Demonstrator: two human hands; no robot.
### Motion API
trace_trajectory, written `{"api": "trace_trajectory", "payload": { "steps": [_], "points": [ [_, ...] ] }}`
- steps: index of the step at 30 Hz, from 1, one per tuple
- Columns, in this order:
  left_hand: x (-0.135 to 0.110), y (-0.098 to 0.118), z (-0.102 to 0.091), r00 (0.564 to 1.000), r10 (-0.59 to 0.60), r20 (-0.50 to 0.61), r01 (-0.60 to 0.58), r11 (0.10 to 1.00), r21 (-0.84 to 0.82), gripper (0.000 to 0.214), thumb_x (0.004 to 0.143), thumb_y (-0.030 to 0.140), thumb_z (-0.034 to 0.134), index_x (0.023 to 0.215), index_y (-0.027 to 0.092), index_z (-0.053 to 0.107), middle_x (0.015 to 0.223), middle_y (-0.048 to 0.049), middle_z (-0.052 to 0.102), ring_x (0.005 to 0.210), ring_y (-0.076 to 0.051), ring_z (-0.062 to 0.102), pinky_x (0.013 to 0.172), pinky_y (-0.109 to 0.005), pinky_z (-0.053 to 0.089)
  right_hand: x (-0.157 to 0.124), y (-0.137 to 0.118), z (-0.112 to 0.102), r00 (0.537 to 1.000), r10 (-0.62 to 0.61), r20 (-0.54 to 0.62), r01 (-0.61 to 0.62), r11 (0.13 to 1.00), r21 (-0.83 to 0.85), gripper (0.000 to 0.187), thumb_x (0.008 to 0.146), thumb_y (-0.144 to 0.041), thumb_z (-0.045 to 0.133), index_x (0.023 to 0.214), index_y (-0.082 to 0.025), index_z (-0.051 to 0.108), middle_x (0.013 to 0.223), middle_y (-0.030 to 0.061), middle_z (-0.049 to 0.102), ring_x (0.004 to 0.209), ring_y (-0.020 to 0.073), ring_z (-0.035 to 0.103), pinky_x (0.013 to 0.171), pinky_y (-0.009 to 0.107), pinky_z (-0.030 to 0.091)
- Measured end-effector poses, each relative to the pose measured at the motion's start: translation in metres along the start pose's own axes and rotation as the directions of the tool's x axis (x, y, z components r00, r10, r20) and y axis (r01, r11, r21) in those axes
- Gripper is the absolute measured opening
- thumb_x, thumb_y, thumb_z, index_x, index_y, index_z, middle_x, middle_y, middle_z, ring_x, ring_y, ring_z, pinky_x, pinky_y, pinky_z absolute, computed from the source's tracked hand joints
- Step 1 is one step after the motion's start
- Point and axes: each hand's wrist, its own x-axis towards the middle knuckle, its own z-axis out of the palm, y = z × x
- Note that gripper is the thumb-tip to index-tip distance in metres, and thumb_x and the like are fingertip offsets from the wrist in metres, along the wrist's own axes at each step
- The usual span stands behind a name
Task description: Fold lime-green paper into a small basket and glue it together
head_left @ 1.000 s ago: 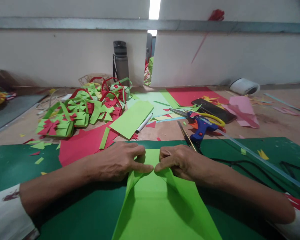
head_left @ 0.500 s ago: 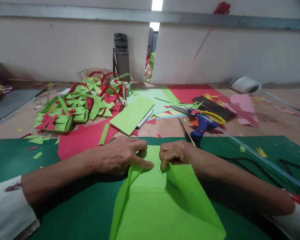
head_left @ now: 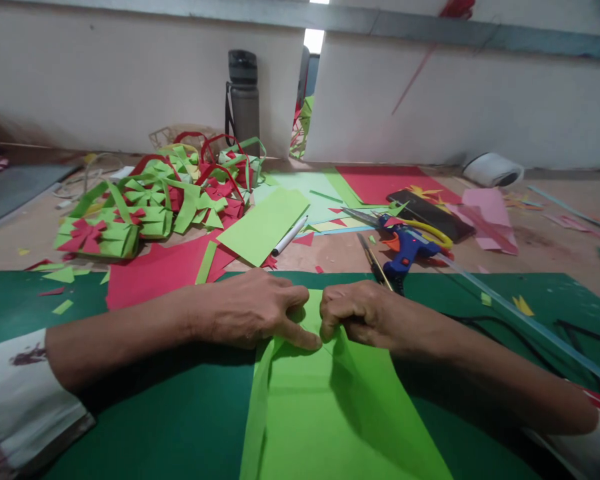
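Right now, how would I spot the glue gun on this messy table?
Start at the dark green mat. At its far edge, beyond the right hand, lies the glue gun. It is the only blue tool, with an orange trigger.

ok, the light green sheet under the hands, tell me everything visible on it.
The light green paper sheet looks thin, matt, plain. It lies on the dark green mat, running off the bottom edge. Its left side is folded up into a narrow strip; faint creases meet near the far end. There the left hand presses it with a forefinger; the right hand, fingers curled, seems to pinch it.
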Motion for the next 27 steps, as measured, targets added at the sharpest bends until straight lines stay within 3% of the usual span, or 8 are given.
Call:
{"api": "trace_trajectory", "payload": {
  "steps": [8, 15, 20, 23, 27],
  "points": [
    [0.004, 0.003, -0.003, 0.998, 0.059, -0.029, -0.055, 0.993, 0.105, 0.034, 0.089, 0.019, 0.045, 0.119, 0.037, 0.047, 0.083, -0.0019, 0.049, 0.056, -0.014, 0.043, 0.044, -0.031, 0.020, -0.001, 0.001, 0.002, 0.999, 0.033, -0.033, -0.034, 0.999, -0.032, 0.030, 0.070, 0.004, 0.044, 0.084, -0.017, 0.061, 0.079, 0.0012, 0.060, 0.074, 0.0129, 0.053, 0.067, 0.024, 0.037],
    [0.013, 0.005, -0.006, 0.994, 0.101, -0.036, -0.095, 0.987, 0.130, 0.022, 0.086, 0.016, 0.050, 0.099, 0.032, 0.055, 0.078, -0.0012, 0.049, 0.047, -0.012, 0.038, 0.038, -0.031, 0.014, 0.000, 0.002, 0.002, 0.998, 0.043, -0.042, -0.042, 0.999, 0.002, 0.028, 0.067, 0.004, 0.045, 0.079, -0.016, 0.060, 0.075, 0.0000, 0.058, 0.072, 0.0123, 0.053, 0.064, 0.023, 0.036],
    [0.011, 0.000, -0.009, 0.993, 0.114, 0.037, -0.118, 0.983, 0.139, 0.029, 0.089, 0.020, 0.045, 0.114, 0.035, 0.051, 0.079, -0.0027, 0.049, 0.050, -0.014, 0.040, 0.040, -0.031, 0.016, -0.001, 0.001, 0.003, 0.998, 0.038, -0.051, -0.037, 0.999, 0.009, 0.028, 0.069, 0.004, 0.045, 0.081, -0.016, 0.061, 0.077, 0.0007, 0.060, 0.073, 0.0124, 0.054, 0.065, 0.023, 0.037],
    [0.004, -0.005, -0.008, 0.995, 0.093, 0.032, -0.096, 0.990, 0.099, 0.041, 0.086, 0.019, 0.050, 0.124, 0.034, 0.046, 0.081, -0.0035, 0.050, 0.060, -0.016, 0.045, 0.044, -0.030, 0.020, -0.001, 0.001, 0.004, 0.998, 0.039, -0.045, -0.039, 0.999, 0.005, 0.033, 0.066, 0.005, 0.043, 0.082, -0.016, 0.062, 0.078, 0.0009, 0.060, 0.074, 0.0128, 0.054, 0.067, 0.023, 0.038],
    [-0.005, -0.009, -0.004, 0.998, 0.048, 0.028, -0.048, 0.999, 0.011, 0.044, 0.083, 0.011, 0.053, 0.122, 0.029, 0.050, 0.083, -0.0039, 0.051, 0.069, -0.017, 0.048, 0.050, -0.029, 0.027, 0.000, 0.001, 0.002, 0.999, 0.046, -0.026, -0.046, 0.999, 0.007, 0.035, 0.065, 0.005, 0.043, 0.084, -0.016, 0.063, 0.080, 0.0016, 0.061, 0.075, 0.0134, 0.054, 0.067, 0.024, 0.039]
  ]
}}
